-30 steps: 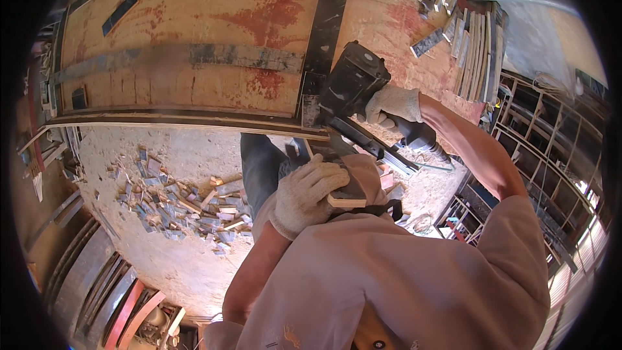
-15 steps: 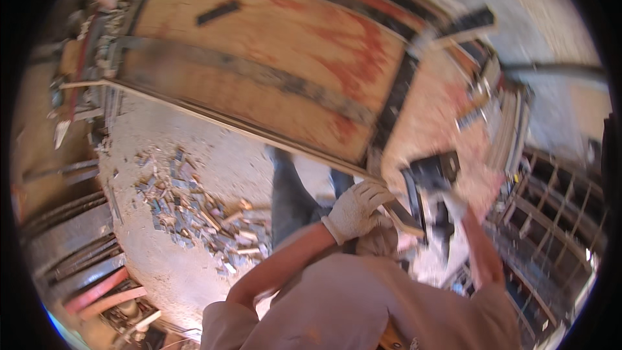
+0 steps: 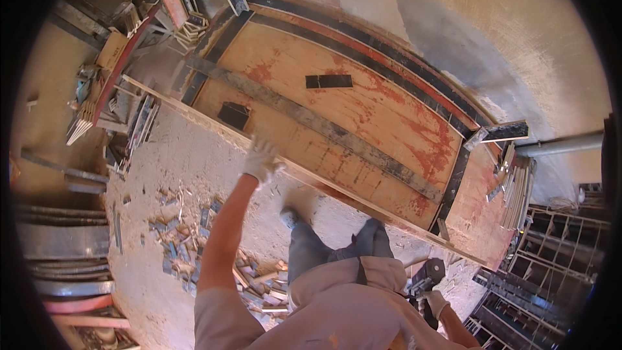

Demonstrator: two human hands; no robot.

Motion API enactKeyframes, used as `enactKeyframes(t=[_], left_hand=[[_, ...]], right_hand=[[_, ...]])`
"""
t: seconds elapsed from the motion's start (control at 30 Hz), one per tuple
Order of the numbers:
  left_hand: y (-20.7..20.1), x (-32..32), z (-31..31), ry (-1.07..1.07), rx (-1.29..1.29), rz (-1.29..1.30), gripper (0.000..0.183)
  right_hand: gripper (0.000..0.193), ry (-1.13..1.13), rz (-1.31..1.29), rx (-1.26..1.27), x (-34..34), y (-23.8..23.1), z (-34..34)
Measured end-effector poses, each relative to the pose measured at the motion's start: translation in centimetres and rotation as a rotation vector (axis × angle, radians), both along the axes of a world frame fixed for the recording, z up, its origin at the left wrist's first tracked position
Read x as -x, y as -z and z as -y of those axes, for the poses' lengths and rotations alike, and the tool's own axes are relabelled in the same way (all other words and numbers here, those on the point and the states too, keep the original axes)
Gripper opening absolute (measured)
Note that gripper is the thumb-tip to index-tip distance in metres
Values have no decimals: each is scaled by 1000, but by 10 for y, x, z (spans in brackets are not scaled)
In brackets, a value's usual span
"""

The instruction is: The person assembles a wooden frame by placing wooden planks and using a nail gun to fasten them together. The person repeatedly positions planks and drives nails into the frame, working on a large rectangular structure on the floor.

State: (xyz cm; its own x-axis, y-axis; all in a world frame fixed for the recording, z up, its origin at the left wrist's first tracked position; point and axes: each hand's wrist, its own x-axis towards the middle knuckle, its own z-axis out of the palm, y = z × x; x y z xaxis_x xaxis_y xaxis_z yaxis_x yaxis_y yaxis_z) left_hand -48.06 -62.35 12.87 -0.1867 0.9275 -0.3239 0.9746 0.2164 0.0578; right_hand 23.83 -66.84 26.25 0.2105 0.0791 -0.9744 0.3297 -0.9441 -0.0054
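Observation:
My left hand [image 3: 261, 161], in a pale work glove, reaches forward over the near wooden edge strip [image 3: 311, 176] of a large plywood panel [image 3: 278, 52]. Its fingers are spread, slightly blurred, with nothing between them. Just beyond it a short dark board piece [image 3: 234, 116] lies on the panel, and a black rectangular piece [image 3: 329, 81] rests farther back. Low at my right side, my gloved right hand [image 3: 435, 303] is closed around the handle of a black power tool, which looks like a nail gun [image 3: 427, 275]. Part of the tool is hidden by my body.
Wood offcuts [image 3: 188, 246] litter the floor at left. Stacked boards [image 3: 65, 246] line the far left, and a dark slatted rack [image 3: 551, 253] stands at right. Upright board pieces [image 3: 505, 131] rise from the panel's back corners, near the wall [image 3: 531, 39].
My left hand has moved left and forward, leaving the short board piece by the tool. A dark piece now shows on the panel near it. My right hand has lowered the tool.

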Motion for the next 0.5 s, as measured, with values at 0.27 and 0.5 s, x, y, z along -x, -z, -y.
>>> enactKeyframes(t=[0.27, 0.5], left_hand=[[21, 15, 2, 88, -123, 141, 53], [13, 83, 0, 184, -317, 370, 35]], right_hand=[[36, -1250, 151, -593, 314, -36, -121], [38, -1468, 311, -1008, 515, 44, -225]])
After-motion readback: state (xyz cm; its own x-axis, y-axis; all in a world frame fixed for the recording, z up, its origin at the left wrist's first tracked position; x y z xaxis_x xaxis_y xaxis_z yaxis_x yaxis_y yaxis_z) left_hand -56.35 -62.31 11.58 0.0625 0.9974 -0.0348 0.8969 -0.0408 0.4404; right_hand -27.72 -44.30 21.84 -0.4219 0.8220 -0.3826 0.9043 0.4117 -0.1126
